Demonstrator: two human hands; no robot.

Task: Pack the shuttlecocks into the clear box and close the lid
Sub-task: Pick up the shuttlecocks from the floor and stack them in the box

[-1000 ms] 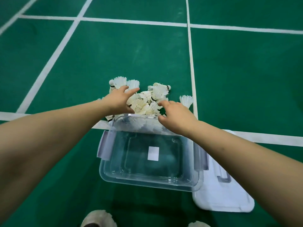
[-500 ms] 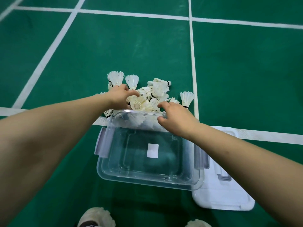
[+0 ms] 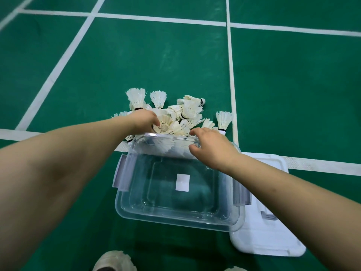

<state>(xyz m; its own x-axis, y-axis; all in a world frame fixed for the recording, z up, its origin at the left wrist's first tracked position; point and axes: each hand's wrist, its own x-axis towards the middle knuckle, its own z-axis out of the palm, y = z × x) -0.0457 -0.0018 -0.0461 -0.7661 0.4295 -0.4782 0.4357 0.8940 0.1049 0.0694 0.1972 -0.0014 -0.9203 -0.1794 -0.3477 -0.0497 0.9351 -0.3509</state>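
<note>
Shuttlecocks point(image 3: 187, 112) heaped behind clear box point(image 3: 175, 222), lid point(image 3: 269, 241) beside; left hand point(image 3: 143, 120) grips some, right hand point(image 3: 214, 148) unclear.

floor point(image 3: 156, 65) was deep green, crossed by white lines point(image 3: 231, 75) | shuttlecocks point(image 3: 181, 116) had white to cream feathers, some with thin black bands point(image 3: 138, 108) | box point(image 3: 175, 220) was clear, green showing through | sticker point(image 3: 182, 182) was plain white | latches point(image 3: 121, 173) were pale lilac-grey | lid point(image 3: 273, 241) was white | shoe point(image 3: 115, 261) was off-white
</note>
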